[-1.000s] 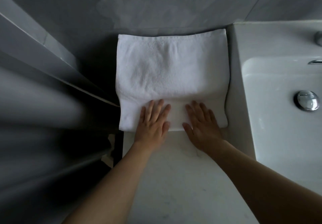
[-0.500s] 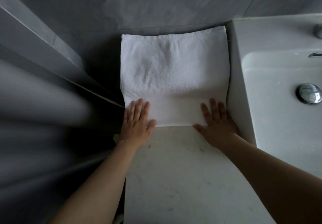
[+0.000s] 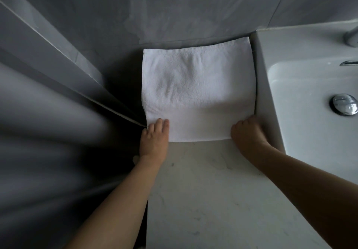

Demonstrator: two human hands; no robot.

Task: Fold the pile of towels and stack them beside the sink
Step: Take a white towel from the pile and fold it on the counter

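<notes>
A folded white towel (image 3: 197, 89) lies flat on the pale counter (image 3: 213, 190), pushed back against the grey wall and right beside the white sink (image 3: 275, 97). My left hand (image 3: 154, 142) is at the towel's near left corner, its bent fingers lying over the top layer and the thumb hidden. My right hand (image 3: 247, 132) is at the near right corner, next to the sink's side, with its fingers curled around the towel's edge. No other towel is in view.
The sink basin has a chrome drain plug (image 3: 344, 104), and part of a tap (image 3: 350, 37) shows at the right edge. A grey panel and blurred dark surfaces (image 3: 48, 113) run along the left. The counter's left edge drops off below my left forearm.
Both hands slid apart along the towel's near edge, from the middle to the two corners. Their flat fingers have curled, the right hand's clearly.
</notes>
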